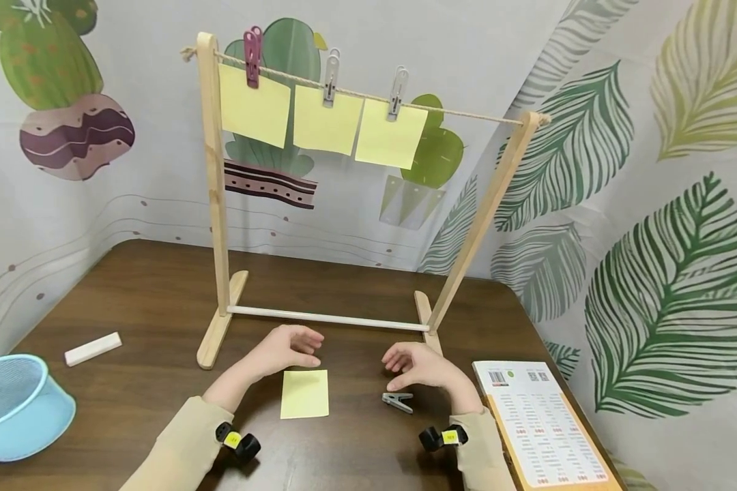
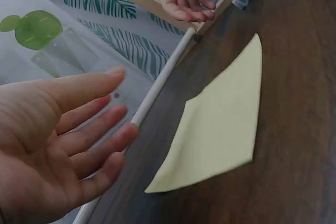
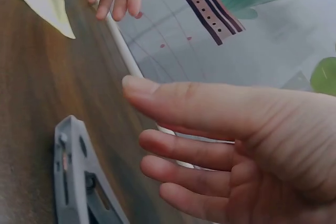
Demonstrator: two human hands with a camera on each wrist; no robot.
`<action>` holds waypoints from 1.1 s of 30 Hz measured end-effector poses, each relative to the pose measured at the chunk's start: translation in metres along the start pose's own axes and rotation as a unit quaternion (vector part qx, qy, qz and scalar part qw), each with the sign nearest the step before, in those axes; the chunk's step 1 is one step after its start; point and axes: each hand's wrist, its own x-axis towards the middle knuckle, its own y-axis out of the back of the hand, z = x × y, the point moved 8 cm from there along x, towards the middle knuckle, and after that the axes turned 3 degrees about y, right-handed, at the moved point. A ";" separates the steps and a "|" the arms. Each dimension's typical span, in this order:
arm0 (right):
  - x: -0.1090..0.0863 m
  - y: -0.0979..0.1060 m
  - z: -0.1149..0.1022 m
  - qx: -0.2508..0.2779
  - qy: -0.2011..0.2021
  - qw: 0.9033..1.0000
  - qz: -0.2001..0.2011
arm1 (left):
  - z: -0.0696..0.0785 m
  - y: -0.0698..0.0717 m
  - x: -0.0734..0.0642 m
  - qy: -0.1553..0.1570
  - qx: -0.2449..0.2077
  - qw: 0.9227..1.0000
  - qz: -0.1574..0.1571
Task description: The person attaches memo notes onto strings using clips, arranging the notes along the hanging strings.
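Note:
A yellow sticky note (image 1: 304, 394) lies on the table, its edges lifting a little in the left wrist view. Just beyond its top edge hovers my left hand (image 1: 287, 349), relaxed fingers holding nothing. To the right, my right hand (image 1: 422, 367) is held above a grey clothespin (image 1: 398, 402), its fingers loosely bent and free of any object. Three more yellow notes hang in a row from a rope (image 1: 467, 114) on a wooden stand (image 1: 216, 177). A dark pink clothespin (image 1: 253, 57) pins the left note (image 1: 254, 106); pale grey clothespins (image 1: 399, 93) pin the other two.
At the far left stands a light blue mesh basket (image 1: 24, 416), with a white block (image 1: 93, 348) behind it. A printed booklet (image 1: 540, 423) lies along the table's right edge. The stand's white crossbar (image 1: 325, 318) runs low behind both hands.

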 end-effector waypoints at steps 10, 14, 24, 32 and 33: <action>-0.002 -0.015 0.003 -0.062 -0.048 0.996 -0.033 | -0.001 -0.019 -0.008 -0.004 0.090 0.992 -0.092; -0.003 -0.019 0.004 -0.070 -0.061 0.994 -0.053 | -0.004 -0.023 -0.009 -0.005 0.126 0.987 -0.097; -0.006 -0.020 0.005 -0.093 -0.079 0.990 -0.065 | 0.002 -0.031 -0.012 -0.031 0.203 0.975 -0.090; -0.009 -0.020 0.009 -0.111 -0.099 0.987 -0.059 | 0.004 -0.032 -0.013 -0.039 0.213 0.974 -0.070; -0.009 -0.020 0.009 -0.111 -0.096 0.987 -0.058 | 0.004 -0.032 -0.013 -0.036 0.210 0.975 -0.068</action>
